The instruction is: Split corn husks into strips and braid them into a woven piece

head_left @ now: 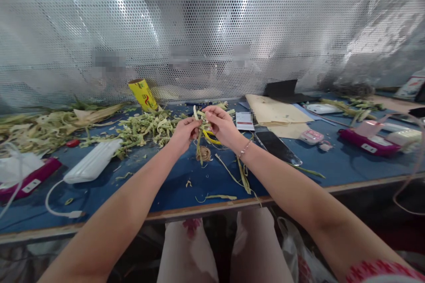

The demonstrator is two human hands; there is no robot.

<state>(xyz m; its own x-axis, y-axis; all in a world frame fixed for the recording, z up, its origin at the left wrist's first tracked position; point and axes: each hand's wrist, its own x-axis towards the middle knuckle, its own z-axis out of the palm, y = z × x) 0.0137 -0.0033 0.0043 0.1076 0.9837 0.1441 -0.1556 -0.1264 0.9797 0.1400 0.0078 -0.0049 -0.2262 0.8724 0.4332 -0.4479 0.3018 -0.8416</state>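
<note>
Near the middle of the blue table, my left hand (186, 134) and my right hand (219, 124) meet, both with fingers closed on a pale green plant strip (198, 141) whose end hangs down between them. A small coil of brown twine (203, 154) lies just below my hands. Something yellow and curved (211, 138) shows beside my right hand. To the left of my left hand spreads a pile of curled pale green plant pieces (149, 127). Loose dry strips (244, 177) lie nearer the table's front edge.
A yellow tube (143, 95) leans behind the pile. At left are a white power bank (93, 161) with a cable and a magenta tissue box (33, 179). At right are a black phone (278, 147), brown paper (275, 112) and another magenta box (368, 142). A perforated metal screen (199, 22) stands behind.
</note>
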